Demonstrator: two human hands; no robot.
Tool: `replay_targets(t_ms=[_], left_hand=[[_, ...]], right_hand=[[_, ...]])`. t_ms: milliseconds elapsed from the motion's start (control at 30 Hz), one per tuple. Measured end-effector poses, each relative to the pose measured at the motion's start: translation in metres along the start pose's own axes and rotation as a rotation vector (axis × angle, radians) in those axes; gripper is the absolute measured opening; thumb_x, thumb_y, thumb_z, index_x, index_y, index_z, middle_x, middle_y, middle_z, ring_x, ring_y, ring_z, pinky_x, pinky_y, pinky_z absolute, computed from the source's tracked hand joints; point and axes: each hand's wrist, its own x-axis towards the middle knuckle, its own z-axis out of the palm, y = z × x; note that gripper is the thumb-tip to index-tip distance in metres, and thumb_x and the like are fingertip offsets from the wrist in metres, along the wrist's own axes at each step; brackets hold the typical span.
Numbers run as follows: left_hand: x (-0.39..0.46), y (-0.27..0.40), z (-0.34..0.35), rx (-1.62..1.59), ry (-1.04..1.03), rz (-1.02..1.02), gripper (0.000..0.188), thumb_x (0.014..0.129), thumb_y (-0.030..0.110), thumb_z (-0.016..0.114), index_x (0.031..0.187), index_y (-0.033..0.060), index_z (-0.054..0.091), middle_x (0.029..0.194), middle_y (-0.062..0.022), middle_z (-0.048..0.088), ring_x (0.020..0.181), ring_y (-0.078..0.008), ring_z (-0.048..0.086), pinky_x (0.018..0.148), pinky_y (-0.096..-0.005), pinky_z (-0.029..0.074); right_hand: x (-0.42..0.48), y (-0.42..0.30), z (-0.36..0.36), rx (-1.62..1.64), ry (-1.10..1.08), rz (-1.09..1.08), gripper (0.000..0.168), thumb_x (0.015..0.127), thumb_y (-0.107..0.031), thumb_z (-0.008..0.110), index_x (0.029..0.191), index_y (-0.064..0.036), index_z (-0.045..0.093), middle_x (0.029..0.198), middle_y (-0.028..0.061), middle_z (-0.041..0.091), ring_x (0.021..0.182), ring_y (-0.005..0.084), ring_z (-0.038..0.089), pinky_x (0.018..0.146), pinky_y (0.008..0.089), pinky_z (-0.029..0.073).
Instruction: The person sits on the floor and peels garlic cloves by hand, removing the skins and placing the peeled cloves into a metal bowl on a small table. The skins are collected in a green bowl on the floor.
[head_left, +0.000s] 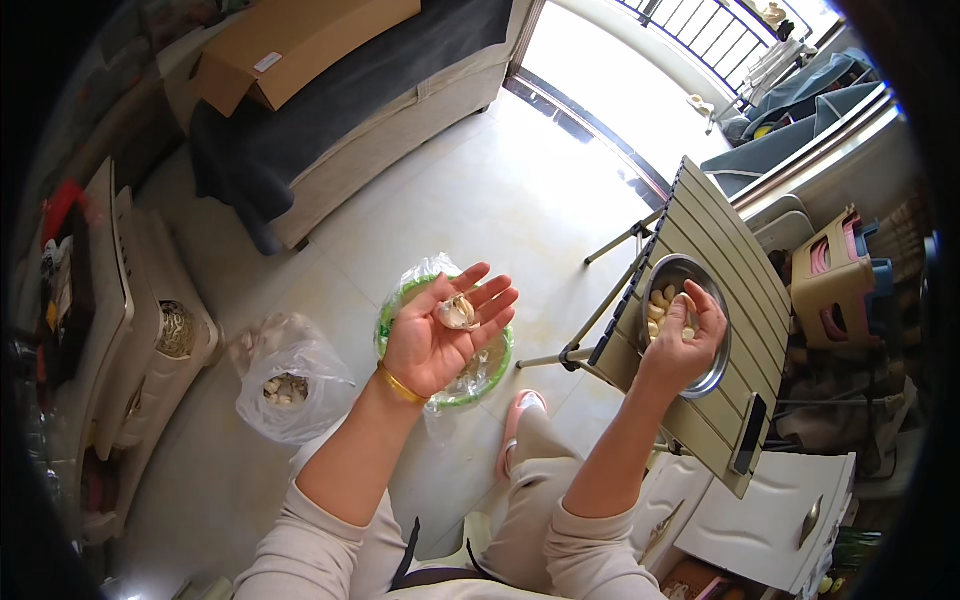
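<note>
My left hand (429, 341) is palm up with its fingers spread. In that palm rests a partly broken garlic bulb (457, 312) with papery skin. My right hand (686, 337) reaches over a metal bowl (709, 384), thumb and fingers drawn together around what looks like a pale clove. Several peeled garlic cloves (657, 306) lie inside the bowl, partly covered by the hand. Beneath my left hand, on the floor, stands a green-rimmed basin (507, 367) lined with clear plastic; the hand hides much of it.
The bowl stands on a slatted folding table (694, 217), with a phone (748, 433) near its edge. A plastic bag (330, 390) of garlic sits on the floor at left. Beyond are a sofa (390, 139) bearing a cardboard box (315, 52), and stacked plastic stools (832, 281).
</note>
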Motion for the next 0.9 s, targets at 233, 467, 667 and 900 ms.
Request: replay_targets(t_ms=[233,467,667,900], left_hand=[[0.0,-0.001,0.001,0.005,-0.032,-0.019,0.04,0.098,0.022,0.036,0.127,-0.0042,0.043,0.131,-0.0248,0.044,0.127,-0.0389,0.038,0.108,-0.0502,0.032],[0.0,0.001,-0.002,0.103,-0.046,-0.002,0.039,0.099,0.025,0.034,0.129,0.0,0.041,0.132,-0.0224,0.044,0.123,-0.0309,0.044,0.106,-0.0451,0.034],[-0.002,0.0,-0.001,0.203,-0.006,0.032,0.039,0.1,0.028,0.033,0.13,0.0045,0.039,0.13,-0.0183,0.046,0.114,-0.027,0.05,0.103,-0.041,0.037],[-0.005,0.001,-0.004,0.603,0.067,0.064,0.036,0.099,0.029,0.04,0.127,0.0046,0.043,0.111,-0.0088,0.055,0.102,-0.0157,0.056,0.089,-0.0299,0.046]], right_hand=[[-0.027,-0.034,0.021,0.295,-0.287,-0.006,0.012,0.079,0.001,0.064,0.091,-0.002,0.065,0.1,0.0089,0.059,0.093,0.0207,0.056,0.081,0.0304,0.045],[-0.076,-0.06,0.043,0.581,-0.917,0.063,0.026,0.075,-0.002,0.069,0.101,-0.004,0.063,0.098,0.0081,0.06,0.092,0.0197,0.057,0.069,0.0297,0.051],[-0.089,-0.063,0.05,0.576,-0.9,0.157,0.022,0.076,-0.001,0.069,0.098,-0.001,0.063,0.092,0.0071,0.06,0.08,0.0153,0.06,0.07,0.0262,0.05],[-0.094,-0.057,0.054,0.609,-0.88,0.282,0.01,0.08,-0.001,0.066,0.089,0.002,0.064,0.087,0.0055,0.061,0.072,0.0099,0.061,0.064,0.023,0.05]])
